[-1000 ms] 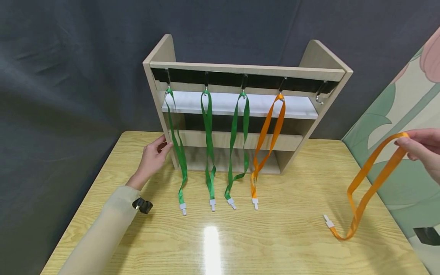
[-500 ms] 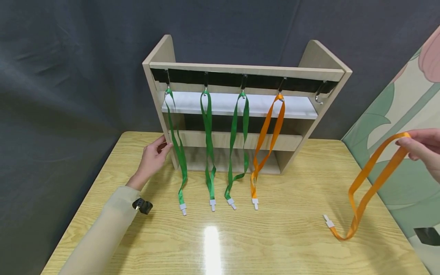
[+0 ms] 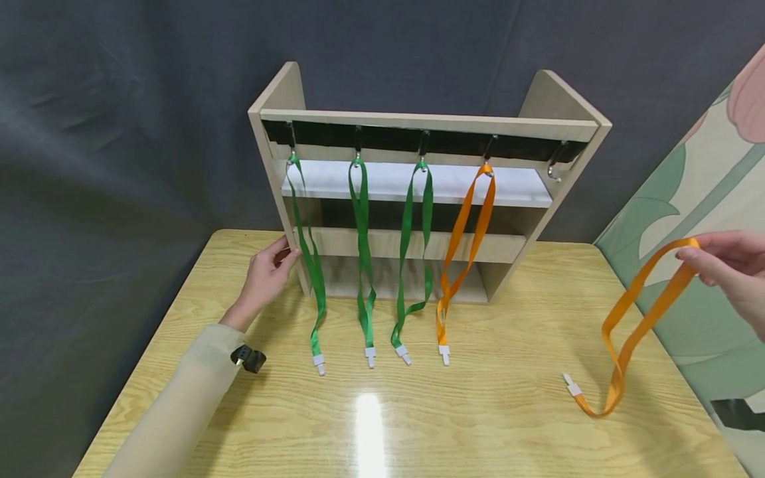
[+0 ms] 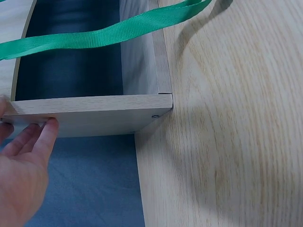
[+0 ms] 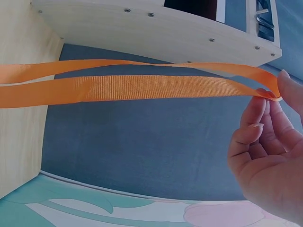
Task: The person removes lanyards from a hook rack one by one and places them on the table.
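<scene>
At the table's right side my right hand pinches the top of an orange lanyard between thumb and fingers. The lanyard hangs as a long loop, its white clip low over the table. In the right wrist view the two orange strands run left from my fingertips. My left hand holds the left side panel of a small wooden shelf, thumb at the front edge. In the left wrist view its fingers press the panel's outer face.
Hooks along the shelf's black strip carry three green lanyards and an orange lanyard, clips hanging down. The rightmost hook is bare. Below lies the wooden table; a dark cloth hangs behind, a flowered panel stands right.
My right hand has shifted slightly left and down, and the upper part of the orange lanyard's loop with it. The left hand has stayed on the shelf panel.
</scene>
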A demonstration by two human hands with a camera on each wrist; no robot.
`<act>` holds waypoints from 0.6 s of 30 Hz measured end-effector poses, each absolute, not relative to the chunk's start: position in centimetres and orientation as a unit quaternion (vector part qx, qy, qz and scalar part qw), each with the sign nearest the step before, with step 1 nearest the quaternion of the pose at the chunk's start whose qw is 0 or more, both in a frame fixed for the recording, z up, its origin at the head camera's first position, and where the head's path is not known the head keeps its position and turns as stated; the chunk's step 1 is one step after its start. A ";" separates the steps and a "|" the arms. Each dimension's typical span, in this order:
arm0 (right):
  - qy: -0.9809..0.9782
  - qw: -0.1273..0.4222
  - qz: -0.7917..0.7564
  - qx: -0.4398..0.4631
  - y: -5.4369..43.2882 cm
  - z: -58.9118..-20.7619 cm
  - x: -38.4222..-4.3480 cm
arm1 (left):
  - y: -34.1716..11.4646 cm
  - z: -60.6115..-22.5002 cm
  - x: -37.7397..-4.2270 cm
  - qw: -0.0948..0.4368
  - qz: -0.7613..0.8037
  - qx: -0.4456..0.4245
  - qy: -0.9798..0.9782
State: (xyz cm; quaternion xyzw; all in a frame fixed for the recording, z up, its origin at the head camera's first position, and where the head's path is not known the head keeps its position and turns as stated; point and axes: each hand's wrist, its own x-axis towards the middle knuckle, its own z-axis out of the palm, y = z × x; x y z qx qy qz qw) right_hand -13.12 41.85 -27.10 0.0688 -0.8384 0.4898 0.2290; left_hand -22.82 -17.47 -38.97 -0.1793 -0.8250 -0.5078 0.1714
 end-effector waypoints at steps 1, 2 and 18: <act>-0.838 0.227 0.491 0.068 41.8 -27.2 -13.1 | -17.5 -38.9 -22.8 0.171 -0.507 -0.180 -0.825; -0.838 0.227 0.492 0.068 41.8 -27.3 -13.1 | -17.5 -38.9 -22.8 0.171 -0.507 -0.180 -0.825; -0.855 0.201 0.475 0.044 41.6 -28.7 -12.8 | -18.6 -42.0 -25.1 0.176 -0.510 -0.184 -0.822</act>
